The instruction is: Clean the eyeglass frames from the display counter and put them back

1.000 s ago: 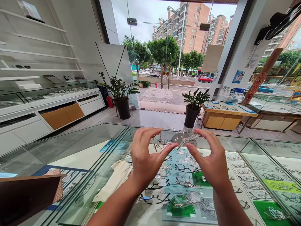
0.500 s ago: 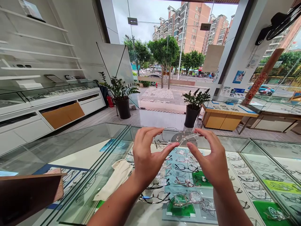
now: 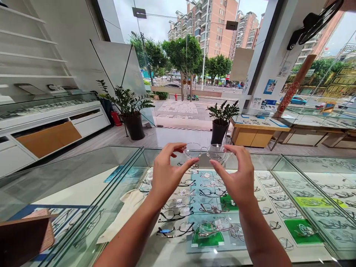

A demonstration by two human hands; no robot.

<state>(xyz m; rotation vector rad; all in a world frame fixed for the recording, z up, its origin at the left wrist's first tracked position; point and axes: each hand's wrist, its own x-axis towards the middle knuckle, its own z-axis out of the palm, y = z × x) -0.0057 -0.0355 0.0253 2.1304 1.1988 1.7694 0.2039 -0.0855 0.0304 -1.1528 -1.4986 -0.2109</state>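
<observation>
A pair of thin-rimmed eyeglasses (image 3: 192, 150) is held up above the display case, lenses spread side by side. My left hand (image 3: 169, 170) pinches it at the left, the thumb under the left lens and the fingers at the outer rim. On the opposite side my right hand (image 3: 238, 180) grips it the same way. Both hands are closed on the frame. Beneath them, rows of eyeglasses (image 3: 213, 192) lie in the glass display case (image 3: 233, 256). A cream cloth (image 3: 126, 213) lies left of my left forearm.
At the lower left is a dark box-like object (image 3: 25, 237). Two potted plants (image 3: 133, 124) (image 3: 219, 131) stand on the floor beyond the case. More counters with eyewear, a wooden cabinet (image 3: 253, 136) and a white cabinet (image 3: 89, 122), flank the glass front.
The eyeglasses have turned so both lenses now show side by side. My hands have shifted slightly left and up in view, and the camera view has turned a little to the right.
</observation>
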